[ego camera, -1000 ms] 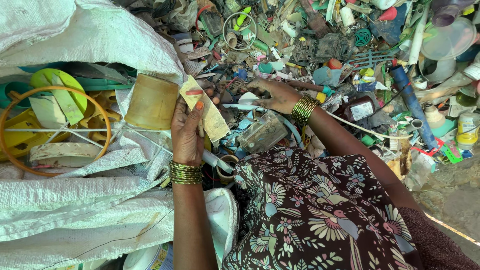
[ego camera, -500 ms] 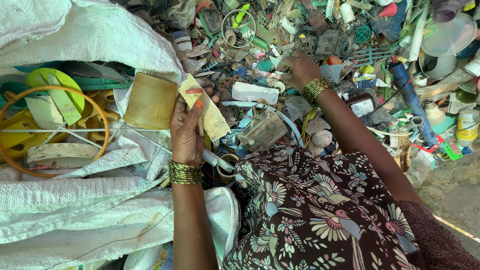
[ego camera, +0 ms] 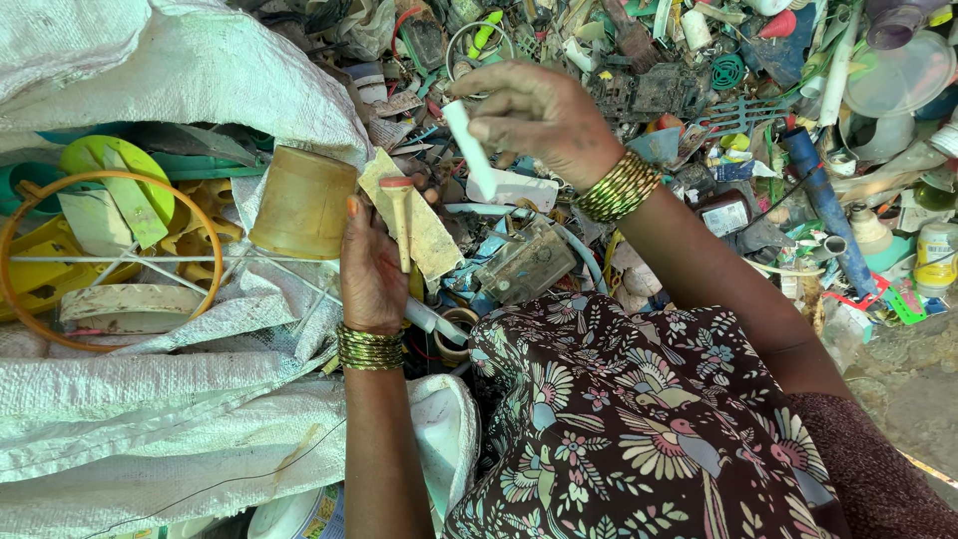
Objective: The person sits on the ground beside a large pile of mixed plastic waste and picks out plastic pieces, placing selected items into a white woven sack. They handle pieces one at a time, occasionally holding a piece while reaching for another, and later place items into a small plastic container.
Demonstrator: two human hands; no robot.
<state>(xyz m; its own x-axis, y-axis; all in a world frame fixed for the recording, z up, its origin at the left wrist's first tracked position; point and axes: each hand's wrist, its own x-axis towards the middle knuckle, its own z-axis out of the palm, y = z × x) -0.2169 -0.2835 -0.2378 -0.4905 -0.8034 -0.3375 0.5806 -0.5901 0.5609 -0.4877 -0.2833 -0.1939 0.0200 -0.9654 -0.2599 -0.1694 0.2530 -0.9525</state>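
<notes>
My left hand (ego camera: 373,268) grips a dirty yellowish flat plastic piece (ego camera: 431,232) together with a small tan stick with a round reddish head (ego camera: 401,218). A worn yellow-brown plastic cup (ego camera: 302,203) lies against the same hand at its left. My right hand (ego camera: 539,120) is raised above the scrap pile and pinches a short white plastic tube (ego camera: 469,150) that points down toward the left hand. Both wrists carry stacks of gold-green bangles. A heap of mixed plastic scrap (ego camera: 689,90) spreads behind the hands.
A white woven sack (ego camera: 150,60) stands open at the left with yellow and green plastic pieces (ego camera: 100,190) and an orange hoop (ego camera: 30,215) inside. A blue pipe (ego camera: 823,205), bottles (ego camera: 938,255) and a clear lid (ego camera: 898,75) lie at the right. My flowered dress (ego camera: 639,429) fills the foreground.
My right hand reached up into the pile, then came back toward the left hand holding a white tube. The left hand stayed in place with its pieces.
</notes>
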